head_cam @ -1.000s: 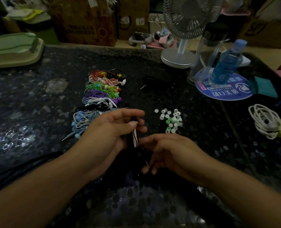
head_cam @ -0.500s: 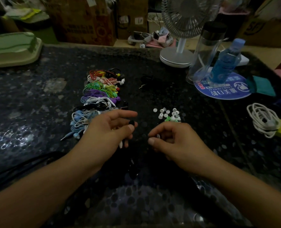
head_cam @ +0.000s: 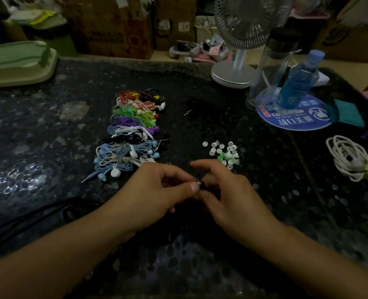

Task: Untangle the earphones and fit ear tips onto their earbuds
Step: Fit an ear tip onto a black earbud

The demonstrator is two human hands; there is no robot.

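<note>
My left hand and my right hand meet at the front middle of the dark speckled table. Between their fingertips sits a small black earbud with a pale tip end. My left thumb and forefinger pinch it; my right fingers press against it from the other side. A loose heap of white and green ear tips lies just beyond my right hand. A row of coiled earphones in red, green, purple, white, black and blue runs away from my left hand. The earbud's black cable is lost against the table.
A black cable with a jack plug lies at mid-table. At the back right stand a desk fan, a clear tumbler and a blue bottle on a round blue mat. A coiled white cable lies right, a green tray far left.
My right hand went up to the ear tips, then came back toward my left hand. The two hands have closed together on the black earbud, which my left hand turned forward.
</note>
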